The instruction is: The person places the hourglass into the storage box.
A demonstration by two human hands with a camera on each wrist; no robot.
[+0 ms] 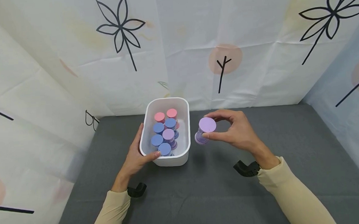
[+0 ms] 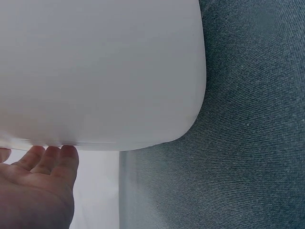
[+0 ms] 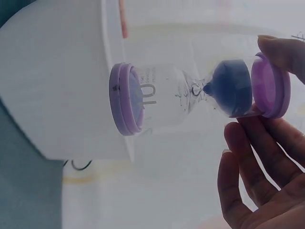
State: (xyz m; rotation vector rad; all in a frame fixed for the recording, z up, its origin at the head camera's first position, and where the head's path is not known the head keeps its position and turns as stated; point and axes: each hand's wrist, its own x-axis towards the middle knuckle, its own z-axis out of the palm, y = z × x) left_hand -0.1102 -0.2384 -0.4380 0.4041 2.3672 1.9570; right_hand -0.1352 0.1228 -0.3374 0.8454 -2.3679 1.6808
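My right hand [image 1: 237,130] pinches the top cap of a purple hourglass [image 1: 207,125] between thumb and fingers, just right of the white bin [image 1: 187,125]. Close up in the right wrist view, the hourglass [image 3: 167,93] has clear glass marked 10. Sand fills part of the bulb nearest the fingers, with more at the far end. At the bin's left side, my left hand [image 1: 137,155] grips it, fingers along the outer wall and thumb over the near rim. Inside stand several hourglasses: pink-capped ones [image 1: 159,117] at the back, blue ones [image 1: 157,140] and a purple one [image 1: 168,135].
A dark grey cloth [image 1: 185,200] covers the table. White fabric [image 1: 180,29] printed with flowers and trees hangs behind it and along both sides. Black straps with mounts [image 1: 247,169] sit at both wrists.
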